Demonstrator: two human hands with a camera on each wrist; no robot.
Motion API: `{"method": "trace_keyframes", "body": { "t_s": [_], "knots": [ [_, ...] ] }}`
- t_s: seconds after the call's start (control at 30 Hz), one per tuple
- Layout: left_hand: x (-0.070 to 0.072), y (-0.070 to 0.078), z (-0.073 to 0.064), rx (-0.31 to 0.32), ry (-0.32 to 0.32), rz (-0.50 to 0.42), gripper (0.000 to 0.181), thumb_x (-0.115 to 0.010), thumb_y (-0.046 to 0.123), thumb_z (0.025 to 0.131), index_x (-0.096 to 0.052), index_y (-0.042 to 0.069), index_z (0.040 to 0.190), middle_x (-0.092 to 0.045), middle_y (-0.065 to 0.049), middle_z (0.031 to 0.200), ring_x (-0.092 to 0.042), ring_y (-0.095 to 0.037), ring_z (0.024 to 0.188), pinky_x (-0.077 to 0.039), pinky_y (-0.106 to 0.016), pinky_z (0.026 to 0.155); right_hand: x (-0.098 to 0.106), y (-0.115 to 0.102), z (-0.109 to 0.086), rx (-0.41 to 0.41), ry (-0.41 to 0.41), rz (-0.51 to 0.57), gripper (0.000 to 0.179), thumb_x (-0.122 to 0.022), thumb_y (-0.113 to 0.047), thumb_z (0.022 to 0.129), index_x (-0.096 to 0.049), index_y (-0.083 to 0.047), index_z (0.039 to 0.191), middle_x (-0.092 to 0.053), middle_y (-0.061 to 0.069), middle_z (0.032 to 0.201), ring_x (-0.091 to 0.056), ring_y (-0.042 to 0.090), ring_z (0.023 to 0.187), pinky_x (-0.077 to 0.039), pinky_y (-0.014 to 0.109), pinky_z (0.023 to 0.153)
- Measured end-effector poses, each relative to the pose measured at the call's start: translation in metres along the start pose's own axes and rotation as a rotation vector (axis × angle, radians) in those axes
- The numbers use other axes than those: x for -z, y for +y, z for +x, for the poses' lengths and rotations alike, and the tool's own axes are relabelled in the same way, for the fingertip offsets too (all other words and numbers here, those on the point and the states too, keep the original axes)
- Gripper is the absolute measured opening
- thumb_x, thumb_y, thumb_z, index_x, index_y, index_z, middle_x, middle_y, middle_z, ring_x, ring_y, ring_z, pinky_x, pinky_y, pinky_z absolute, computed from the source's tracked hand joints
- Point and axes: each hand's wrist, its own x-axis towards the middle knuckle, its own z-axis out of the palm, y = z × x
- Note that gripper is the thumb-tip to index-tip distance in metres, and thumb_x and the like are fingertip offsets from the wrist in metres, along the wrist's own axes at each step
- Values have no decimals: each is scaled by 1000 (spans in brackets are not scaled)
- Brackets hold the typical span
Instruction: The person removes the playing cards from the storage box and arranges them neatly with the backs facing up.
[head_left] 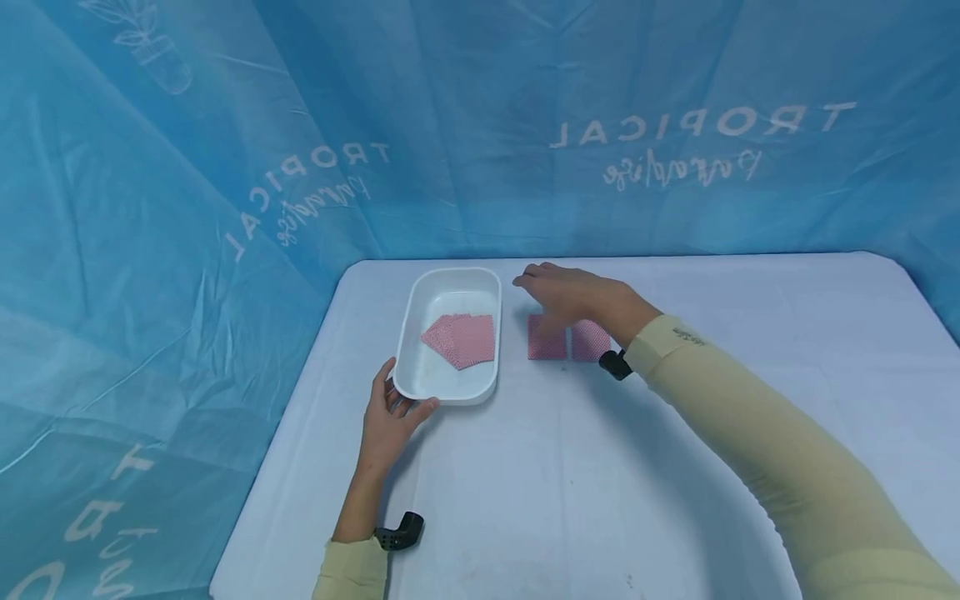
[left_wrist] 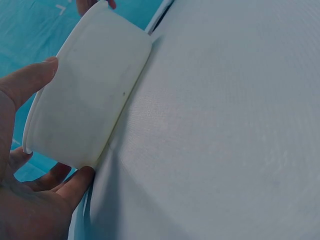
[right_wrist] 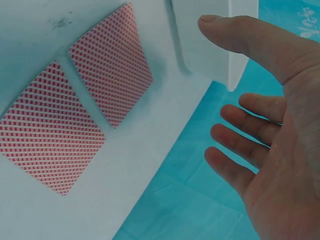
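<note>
My left hand (head_left: 390, 425) grips the near left corner of a white plastic tub (head_left: 480, 393), thumb at its near side and fingers round the left. In the left wrist view the tub's outer wall (left_wrist: 95, 85) shows between thumb and fingers. Several red-patterned playing cards (head_left: 474, 340) lie fanned face down inside the tub. To its right, two groups of face-down cards lie side by side on the table, a left one (right_wrist: 112, 67) and a right one (right_wrist: 52, 132), nearest the tub first. Over them hovers my right hand (head_left: 573, 296), empty, its fingers apart in the right wrist view.
A white cloth covers the table (head_left: 510, 500). Blue printed curtains (head_left: 480, 167) hang along its back and left sides. Each wrist wears a black camera, such as the one at the left wrist (head_left: 401, 532).
</note>
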Motion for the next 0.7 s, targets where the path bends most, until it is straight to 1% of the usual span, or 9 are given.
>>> {"method": "trace_keyframes", "body": {
  "t_s": [0.13, 0.2, 0.33, 0.43, 0.57, 0.7],
  "knots": [
    [1, 14, -4, 21, -31, -8, 96, -83, 18, 77, -23, 12, 151, -40, -21, 143, -47, -38, 125, -46, -38, 96, 0, -2, 6, 13, 32, -20, 84, -74, -35, 79, -33, -14, 149, -36, 5, 145, -31, 24, 133, -38, 43, 105],
    [3, 19, -5, 32, -34, -17, 96, -83, 16, 77, -23, 12, 151, -40, -21, 142, -47, -39, 125, -47, -38, 95, 0, -4, 10, 23, 47, -29, 87, -76, -38, 77, -34, -14, 149, -37, 5, 144, -31, 24, 133, -38, 43, 106],
    [3, 8, -3, 32, -20, -12, 96, -84, 20, 76, -24, 18, 151, -41, -17, 142, -49, -35, 124, -48, -35, 94, 2, -10, 15, 40, 56, -34, 91, -77, -44, 76, -32, -12, 149, -34, 7, 147, -26, 27, 136, -33, 46, 109],
    [0, -3, 0, 27, -14, 0, 95, -84, 25, 75, -26, 24, 150, -43, -12, 141, -50, -30, 124, -48, -32, 93, 3, -13, 15, 28, 59, -42, 92, -76, -44, 76, -32, -12, 149, -34, 8, 147, -26, 27, 136, -33, 46, 109],
    [0, -7, 2, 11, -5, 3, 95, -85, 28, 74, -27, 25, 150, -44, -11, 140, -52, -29, 122, -49, -32, 93, 5, -20, 18, 24, 76, -47, 87, -75, -42, 79, -33, -11, 148, -35, 8, 146, -27, 26, 135, -33, 44, 109],
    [0, -6, 1, 6, 0, 4, 95, -85, 27, 74, -27, 24, 150, -44, -12, 140, -52, -30, 121, -50, -33, 92, 5, -26, 24, 45, 96, -55, 81, -72, -43, 82, -36, -10, 147, -39, 8, 143, -31, 25, 133, -35, 43, 107]
  ]
}}
